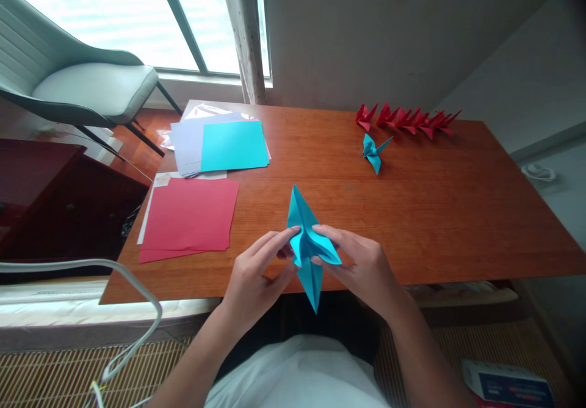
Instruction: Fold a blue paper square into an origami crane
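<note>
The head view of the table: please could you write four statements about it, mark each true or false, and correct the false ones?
1. The left hand and the right hand both touch the folded blue paper. True.
2. The blue paper figure stands farther from the person than the red paper figures. False: the blue paper figure is nearer.
3. The red sheets lie nearer to the person than the flat blue sheet. True.
4. The chair is at the picture's right. False: the chair is at the left.

Overexposed daylight glares through the window [132, 17], leaving the wall [352, 35] beside it dim
</note>
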Motion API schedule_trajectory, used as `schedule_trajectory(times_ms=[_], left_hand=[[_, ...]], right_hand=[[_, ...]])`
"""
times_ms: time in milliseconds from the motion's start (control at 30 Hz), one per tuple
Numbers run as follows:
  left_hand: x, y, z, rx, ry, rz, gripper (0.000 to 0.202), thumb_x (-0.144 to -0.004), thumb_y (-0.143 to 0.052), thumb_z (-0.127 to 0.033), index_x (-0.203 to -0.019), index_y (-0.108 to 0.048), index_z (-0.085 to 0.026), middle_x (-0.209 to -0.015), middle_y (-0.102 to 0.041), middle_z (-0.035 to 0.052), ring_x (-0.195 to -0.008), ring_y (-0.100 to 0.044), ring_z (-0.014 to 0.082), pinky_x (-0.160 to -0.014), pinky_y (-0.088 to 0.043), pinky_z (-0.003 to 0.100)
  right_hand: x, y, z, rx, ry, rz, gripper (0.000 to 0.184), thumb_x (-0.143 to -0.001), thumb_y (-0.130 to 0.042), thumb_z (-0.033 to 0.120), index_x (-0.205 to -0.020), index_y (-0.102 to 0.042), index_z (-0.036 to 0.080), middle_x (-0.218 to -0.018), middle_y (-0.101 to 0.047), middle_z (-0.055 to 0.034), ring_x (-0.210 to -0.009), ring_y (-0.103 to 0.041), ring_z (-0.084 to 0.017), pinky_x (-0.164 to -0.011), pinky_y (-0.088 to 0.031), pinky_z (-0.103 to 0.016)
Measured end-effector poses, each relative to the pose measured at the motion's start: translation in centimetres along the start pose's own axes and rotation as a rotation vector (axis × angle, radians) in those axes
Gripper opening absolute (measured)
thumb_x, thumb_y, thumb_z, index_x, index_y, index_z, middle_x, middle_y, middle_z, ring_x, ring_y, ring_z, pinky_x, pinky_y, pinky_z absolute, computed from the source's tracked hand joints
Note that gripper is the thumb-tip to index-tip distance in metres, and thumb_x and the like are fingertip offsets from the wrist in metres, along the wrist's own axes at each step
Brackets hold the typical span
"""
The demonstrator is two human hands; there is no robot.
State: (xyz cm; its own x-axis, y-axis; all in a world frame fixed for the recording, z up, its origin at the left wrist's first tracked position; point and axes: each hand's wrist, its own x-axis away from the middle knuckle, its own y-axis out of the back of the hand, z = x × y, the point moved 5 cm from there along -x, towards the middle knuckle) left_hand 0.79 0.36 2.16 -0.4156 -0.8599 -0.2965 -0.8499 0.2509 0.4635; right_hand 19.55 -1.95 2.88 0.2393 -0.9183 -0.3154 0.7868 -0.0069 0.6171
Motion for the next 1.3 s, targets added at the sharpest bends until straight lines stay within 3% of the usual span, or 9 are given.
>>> schedule_trajectory(times_ms=[300, 533, 633, 733, 833, 1000, 1300], left_hand=[[-0.2, 0.2, -0.3, 0.014, -0.017, -0.012, 0.047, -0.09, -0.067, -0.012, -0.134, -0.061, -0.028, -0.109, -0.067, 0.005, -0.088, -0.065, 0.0143, -0.079, -0.057, 0.026], [-0.3, 0.5, 0.1, 0.071, 0.014, -0.047, 0.046, -0.087, -0.069, -0.012, -0.129, -0.064, -0.029, -0.136, -0.054, 0.0094, -0.12, -0.062, 0.024, -0.092, -0.059, 0.034], [-0.3, 0.4, 0.2, 0.098, 0.046, -0.012, 0.046, -0.087, -0.069, -0.014, -0.13, -0.063, -0.028, -0.14, -0.055, 0.0105, -0.126, -0.06, 0.026, -0.094, -0.058, 0.033], [-0.3, 0.4, 0.1, 0.092, 0.057, -0.006, 0.042, -0.087, -0.07, -0.015, -0.127, -0.065, -0.026, -0.135, -0.06, 0.01, -0.121, -0.063, 0.0247, -0.093, -0.059, 0.032], [-0.6, 0.5, -0.2, 0.081, 0.049, -0.015, 0.036, -0.087, -0.071, -0.016, -0.121, -0.068, -0.024, -0.127, -0.065, 0.0096, -0.113, -0.067, 0.0232, -0.09, -0.059, 0.031], [-0.7, 0.6, -0.7, 0.089, 0.016, -0.031, 0.032, -0.086, -0.073, -0.016, -0.117, -0.067, -0.023, -0.113, -0.069, 0.0065, -0.101, -0.068, 0.019, -0.085, -0.058, 0.028], [-0.2, 0.6, -0.1, 0.209, 0.067, -0.074, 0.037, -0.083, -0.075, -0.016, -0.117, -0.063, -0.022, -0.116, -0.068, 0.0077, -0.104, -0.069, 0.0203, -0.087, -0.059, 0.029]], right_hand=[[-0.1, 0.2, 0.3, -0.001, -0.005, -0.015, 0.046, -0.092, -0.07, 0.027, -0.136, -0.056, 0.031, -0.117, -0.075, -0.0055, -0.1, -0.074, -0.023, -0.084, -0.062, -0.034], [-0.6, 0.8, 1.0, 0.013, 0.016, -0.069, 0.036, -0.091, -0.071, 0.029, -0.126, -0.062, 0.027, -0.106, -0.071, -0.0069, -0.096, -0.07, -0.022, -0.082, -0.06, -0.035], [-0.7, 1.1, 1.0, 0.026, -0.013, -0.106, 0.032, -0.089, -0.073, 0.033, -0.12, -0.066, 0.026, -0.122, -0.064, -0.0117, -0.112, -0.066, -0.026, -0.085, -0.06, -0.037], [-0.8, 1.0, 0.9, -0.011, -0.034, -0.068, 0.033, -0.089, -0.073, 0.036, -0.119, -0.066, 0.027, -0.142, -0.057, -0.0123, -0.128, -0.059, -0.029, -0.098, -0.057, -0.042], [-0.8, 0.9, 0.8, -0.073, -0.051, -0.024, 0.032, -0.09, -0.071, 0.038, -0.119, -0.064, 0.027, -0.137, -0.063, -0.0099, -0.126, -0.062, -0.027, -0.104, -0.055, -0.042], [-0.9, 0.9, 0.7, -0.118, -0.07, -0.043, 0.035, -0.09, -0.071, 0.042, -0.12, -0.063, 0.027, -0.122, -0.07, -0.0087, -0.114, -0.067, -0.025, -0.096, -0.058, -0.038], [-0.9, 0.9, 0.9, -0.151, -0.072, -0.056, 0.036, -0.088, -0.073, 0.039, -0.12, -0.062, 0.026, -0.117, -0.07, -0.0073, -0.103, -0.068, -0.022, -0.088, -0.059, -0.033]])
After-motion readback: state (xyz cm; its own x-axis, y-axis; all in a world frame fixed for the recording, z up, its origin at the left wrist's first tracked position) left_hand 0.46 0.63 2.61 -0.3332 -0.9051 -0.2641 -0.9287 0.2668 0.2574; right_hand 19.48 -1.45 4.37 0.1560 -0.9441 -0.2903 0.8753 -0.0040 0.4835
